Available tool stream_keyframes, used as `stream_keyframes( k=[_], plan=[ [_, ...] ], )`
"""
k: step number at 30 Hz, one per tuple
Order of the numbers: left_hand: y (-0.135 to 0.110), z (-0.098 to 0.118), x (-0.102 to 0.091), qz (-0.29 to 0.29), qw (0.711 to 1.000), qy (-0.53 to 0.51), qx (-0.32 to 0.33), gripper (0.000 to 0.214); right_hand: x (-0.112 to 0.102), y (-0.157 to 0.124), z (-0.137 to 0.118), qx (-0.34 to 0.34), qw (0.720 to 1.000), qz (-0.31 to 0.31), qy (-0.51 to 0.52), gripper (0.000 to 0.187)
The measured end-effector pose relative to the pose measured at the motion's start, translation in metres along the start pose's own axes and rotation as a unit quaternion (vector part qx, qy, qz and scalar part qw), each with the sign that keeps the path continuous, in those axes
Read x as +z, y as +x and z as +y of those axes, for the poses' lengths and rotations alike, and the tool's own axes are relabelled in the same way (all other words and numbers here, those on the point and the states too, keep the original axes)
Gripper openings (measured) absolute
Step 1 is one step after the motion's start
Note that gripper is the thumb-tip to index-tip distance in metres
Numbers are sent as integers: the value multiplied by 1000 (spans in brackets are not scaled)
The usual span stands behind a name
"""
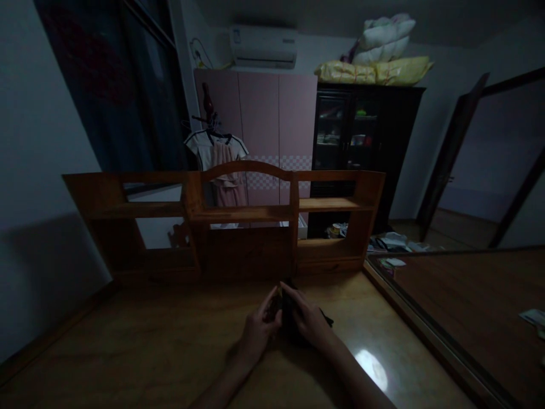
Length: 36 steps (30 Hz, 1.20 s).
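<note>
Both my hands meet over a small dark object [288, 318] on the wooden desk top [149, 346], near its middle. My left hand [259, 329] curls its fingers against the object's left side. My right hand [310, 322] lies over its right side with fingers bent round it. The room is dim, so I cannot make out what the dark thing is; it looks like soft black cloth or a pouch, and a bit of it sticks out to the right of my right hand.
A wooden shelf unit [238, 221] stands along the desk's far edge. A second glossy table [477, 301] adjoins on the right, with papers [534, 318] on it. Behind are a pink wardrobe [272, 125], a dark cabinet [361, 142] and hanging clothes [221, 165].
</note>
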<state>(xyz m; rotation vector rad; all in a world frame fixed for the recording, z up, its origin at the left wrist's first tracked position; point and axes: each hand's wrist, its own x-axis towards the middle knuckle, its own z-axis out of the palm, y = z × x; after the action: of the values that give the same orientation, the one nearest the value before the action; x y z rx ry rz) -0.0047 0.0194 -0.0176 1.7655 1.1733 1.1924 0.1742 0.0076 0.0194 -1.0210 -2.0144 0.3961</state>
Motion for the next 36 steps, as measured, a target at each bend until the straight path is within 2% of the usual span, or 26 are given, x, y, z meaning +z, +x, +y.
stream_keyframes(
  k=[4, 7, 11, 14, 19, 21, 24, 26, 31, 34, 36],
  plan=[
    [3, -11, 2, 1, 997, 71, 27, 67, 0, -1, 3, 16, 999, -26, -34, 66],
    [4, -15, 2, -7, 996, 85, 32, 69, 3, -2, 10, 40, 998, -22, -40, 63],
    [5, -11, 1, -21, 998, 45, 26, 65, 11, -4, 21, 67, 997, 10, -39, 54],
    [5, -4, -1, -17, 998, 62, 25, 66, 19, -7, 27, 80, 995, 50, -31, 47],
    [2, -1, -5, -5, 994, 81, 76, 60, 24, -10, 16, 122, 987, 103, -28, 33],
    [0, -4, -7, -3, 990, 87, 108, 56, 21, -10, 6, 127, 987, 97, -16, 40],
    [-3, -8, -9, -10, 985, 102, 142, 54, 13, -10, -5, 71, 994, 79, 11, 60],
    [-3, -8, -10, -16, 982, 117, 145, 52, 10, -8, -6, 26, 998, 56, -1, 64],
    [-2, 2, -6, -29, 978, 181, 99, 49, 12, -6, 13, 11, 989, 17, -147, 66],
    [-2, 6, -2, -10, 961, 260, 90, 39, 14, -7, 25, -35, 977, 6, -212, 64],
    [-2, 8, 1, -10, 946, 315, 81, 38, 13, -9, 30, -57, 971, 25, -230, 59]
  ],
)
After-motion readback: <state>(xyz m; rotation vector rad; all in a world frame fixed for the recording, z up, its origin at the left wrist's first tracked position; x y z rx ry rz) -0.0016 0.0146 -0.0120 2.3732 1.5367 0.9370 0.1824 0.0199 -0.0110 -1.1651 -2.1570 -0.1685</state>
